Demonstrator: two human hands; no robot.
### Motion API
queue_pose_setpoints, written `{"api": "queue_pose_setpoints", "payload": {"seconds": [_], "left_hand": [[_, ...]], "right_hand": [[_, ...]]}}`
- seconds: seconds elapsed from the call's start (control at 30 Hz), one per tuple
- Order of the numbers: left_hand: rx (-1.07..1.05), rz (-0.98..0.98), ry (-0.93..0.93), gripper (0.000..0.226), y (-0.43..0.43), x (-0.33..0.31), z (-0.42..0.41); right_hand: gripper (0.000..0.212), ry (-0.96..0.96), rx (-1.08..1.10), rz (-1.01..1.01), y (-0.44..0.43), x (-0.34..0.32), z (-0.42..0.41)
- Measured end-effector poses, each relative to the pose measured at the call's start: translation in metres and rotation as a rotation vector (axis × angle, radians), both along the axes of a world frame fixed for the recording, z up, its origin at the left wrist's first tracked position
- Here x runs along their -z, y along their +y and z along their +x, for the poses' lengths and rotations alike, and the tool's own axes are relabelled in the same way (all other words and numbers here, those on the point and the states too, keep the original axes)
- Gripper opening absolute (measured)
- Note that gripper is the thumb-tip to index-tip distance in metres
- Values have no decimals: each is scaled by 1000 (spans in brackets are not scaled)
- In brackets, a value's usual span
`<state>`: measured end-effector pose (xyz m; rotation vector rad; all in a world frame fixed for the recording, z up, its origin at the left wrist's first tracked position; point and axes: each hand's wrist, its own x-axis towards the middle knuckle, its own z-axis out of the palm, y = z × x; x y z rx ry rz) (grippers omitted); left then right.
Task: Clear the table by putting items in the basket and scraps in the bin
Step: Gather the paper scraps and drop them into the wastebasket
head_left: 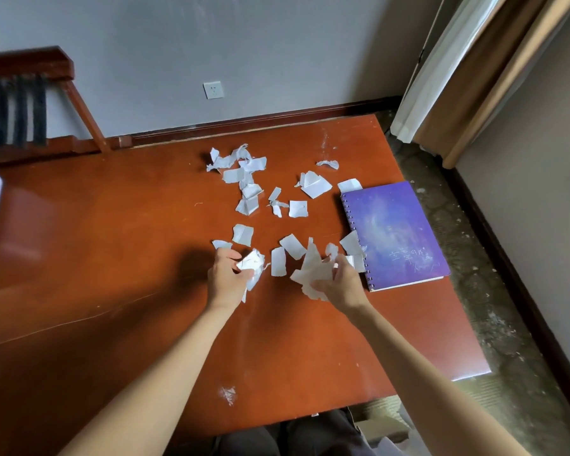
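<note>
left hand (226, 278): just above the table, near its middle; fingers and thumb curled round a wad of scraps (253, 265), which it grips. one strip hangs down from the wad beside the wrist.
right hand (341, 284): just beside the notebook's near left corner; fingers bent and narrow, pinching a bunch of torn paper (310, 269). the bunch fans out to the left and upward from the fingers.
gap between hands: one flat white piece (278, 261) lies on the table here, touching neither hand.
loose scraps (244, 179): white, torn, some folded. the largest cluster lies on the far side of the table; smaller pieces lie in the middle, and a few just beyond the two hands. one piece is tucked against the notebook's far left corner.
notebook (395, 235): purple cover with a starry pattern, spiral binding on its left edge, shut, flat on the table by the right edge. pale handwritten-style characters in the lower right of the cover; too faint to read.
table (112, 258): reddish-brown, glossy wood; a white scuff (228, 394) near the front edge.
wall socket (213, 90): white, on the grey wall beyond the table; no readable marking.
chair (30, 103): dark wood, far left, against the wall.
curtain (458, 77): beige over white, top right, reaching the speckled floor.
</note>
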<state>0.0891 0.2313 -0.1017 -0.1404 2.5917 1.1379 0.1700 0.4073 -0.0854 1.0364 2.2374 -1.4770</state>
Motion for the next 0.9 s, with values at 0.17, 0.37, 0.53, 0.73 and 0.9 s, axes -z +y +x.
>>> {"api": "queue_pose_setpoints", "payload": {"seconds": [0.17, 0.37, 0.53, 0.73, 0.9], "left_hand": [[9, -8, -34, 22, -9, 2, -4], [-7, -104, 25, 16, -13, 9, -18], [-37, -217, 80, 23, -12, 15, -30], [-19, -247, -7, 21, -6, 21, -45], [-62, -190, -2, 14, -7, 14, -43]], "right_hand": [[65, -92, -97, 139, -9, 5, -14], [48, -157, -139, 176, -7, 8, -18], [44, -117, -194, 187, -13, 6, -19], [42, -54, -205, 168, -19, 4, -28], [40, -33, -175, 161, -19, 1, -33]]}}
